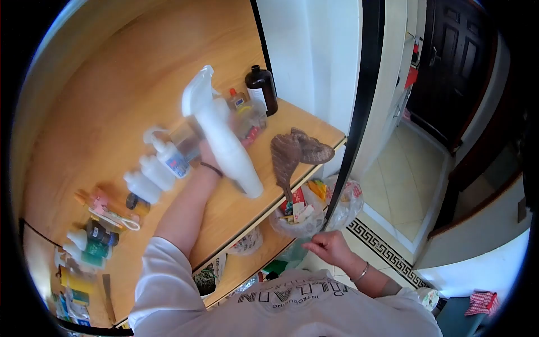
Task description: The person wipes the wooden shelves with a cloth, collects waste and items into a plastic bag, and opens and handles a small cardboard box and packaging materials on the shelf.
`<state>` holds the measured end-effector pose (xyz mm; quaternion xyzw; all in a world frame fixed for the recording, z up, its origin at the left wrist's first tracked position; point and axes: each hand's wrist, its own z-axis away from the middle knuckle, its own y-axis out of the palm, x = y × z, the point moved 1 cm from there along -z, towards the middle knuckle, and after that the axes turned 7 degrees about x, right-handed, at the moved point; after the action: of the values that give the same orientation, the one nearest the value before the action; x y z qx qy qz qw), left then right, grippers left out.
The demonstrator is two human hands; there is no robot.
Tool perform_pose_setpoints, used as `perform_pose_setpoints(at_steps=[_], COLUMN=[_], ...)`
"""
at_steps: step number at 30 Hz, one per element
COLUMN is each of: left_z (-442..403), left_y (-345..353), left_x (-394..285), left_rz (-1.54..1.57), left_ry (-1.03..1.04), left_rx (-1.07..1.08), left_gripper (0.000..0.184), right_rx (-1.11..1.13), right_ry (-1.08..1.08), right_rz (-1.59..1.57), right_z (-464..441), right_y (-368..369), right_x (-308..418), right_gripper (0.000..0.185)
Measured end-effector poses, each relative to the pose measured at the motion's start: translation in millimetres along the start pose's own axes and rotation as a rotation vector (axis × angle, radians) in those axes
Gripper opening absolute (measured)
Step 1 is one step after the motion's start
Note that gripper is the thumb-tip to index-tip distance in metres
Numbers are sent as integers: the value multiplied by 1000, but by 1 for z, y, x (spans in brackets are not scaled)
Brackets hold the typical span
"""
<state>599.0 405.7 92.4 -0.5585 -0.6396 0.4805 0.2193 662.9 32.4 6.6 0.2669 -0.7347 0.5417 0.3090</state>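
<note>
My left hand (pixel 208 153) reaches over the wooden shelf, its wrist wearing a dark band. A large white spray bottle (pixel 230 149) overlaps the hand, and blur hides most of the fingers, so their grip does not show. Just beyond is a smeared clear container (pixel 251 119) with yellow and red on it. A white pump bottle (pixel 170 159) stands left of that hand. Below the shelf's front edge, my right hand (pixel 331 247) hangs with curled fingers and nothing visible in them. It is nearest to a clear bag of wrappers (pixel 297 216).
A dark brown bottle (pixel 261 90) stands at the shelf's right end. Brown patterned wing-shaped pieces (pixel 292 156) lie by the front edge. Several small bottles and a pink item (pixel 104 205) line the left. A black post (pixel 359 95) rises at right, beside a tiled floor (pixel 393 168).
</note>
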Motion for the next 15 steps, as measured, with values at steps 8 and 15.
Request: perform_pose_setpoints(at_steps=[8, 15], left_z=[38, 91], left_y=[-59, -95], left_x=[-37, -58], left_rz=[13, -162], left_ry=[52, -17], left_rx=[-27, 1], left_gripper=[66, 25], right_rx=[-474, -353], right_ry=[-330, -182], right_rz=[292, 757], right_z=[-88, -173], right_y=[-78, -71], right_x=[34, 12], right_gripper=[23, 30])
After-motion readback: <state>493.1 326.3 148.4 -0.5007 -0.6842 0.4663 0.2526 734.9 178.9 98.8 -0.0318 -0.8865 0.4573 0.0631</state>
